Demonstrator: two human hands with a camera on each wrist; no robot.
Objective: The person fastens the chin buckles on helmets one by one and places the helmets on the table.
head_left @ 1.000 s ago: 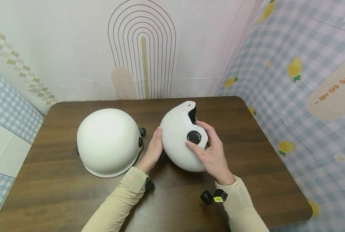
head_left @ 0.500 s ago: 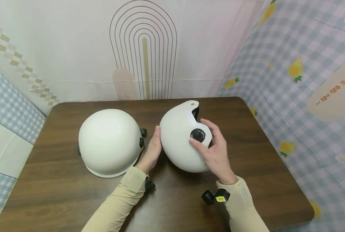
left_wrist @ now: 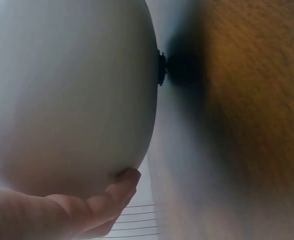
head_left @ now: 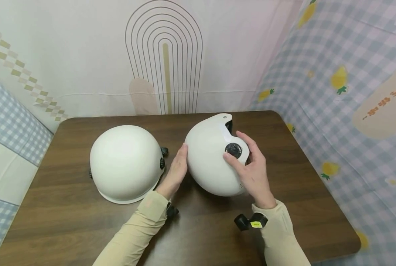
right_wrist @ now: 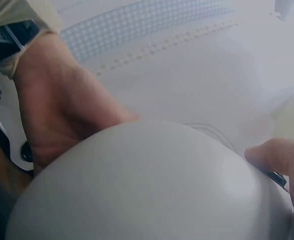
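A white helmet (head_left: 211, 162) lies tilted on its side, its black round side disc (head_left: 234, 150) facing up and its opening toward the right. My right hand (head_left: 252, 175) grips the rim, thumb on the shell beside the disc; the fingers pass over the edge, their tips partly hidden. Against the shell's left side rests my left hand (head_left: 175, 171), fingers straight and together. The left wrist view shows those fingers (left_wrist: 107, 202) along the shell (left_wrist: 67, 90), with a dark knob (left_wrist: 161, 68) near the table. The right thumb (right_wrist: 269, 152) presses the shell in the right wrist view.
A second white helmet (head_left: 125, 162) sits dome up to the left, close to my left forearm, with black fittings on its sides. Both stand on a brown wooden table (head_left: 85, 232). Patterned cloth (head_left: 231, 55) hangs behind the table and checked cloth (head_left: 317, 81) on the right.
The tilted helmet has shifted and turned slightly to the right, my right hand moving along with it. My left hand stays against its side. The other helmet has not moved.
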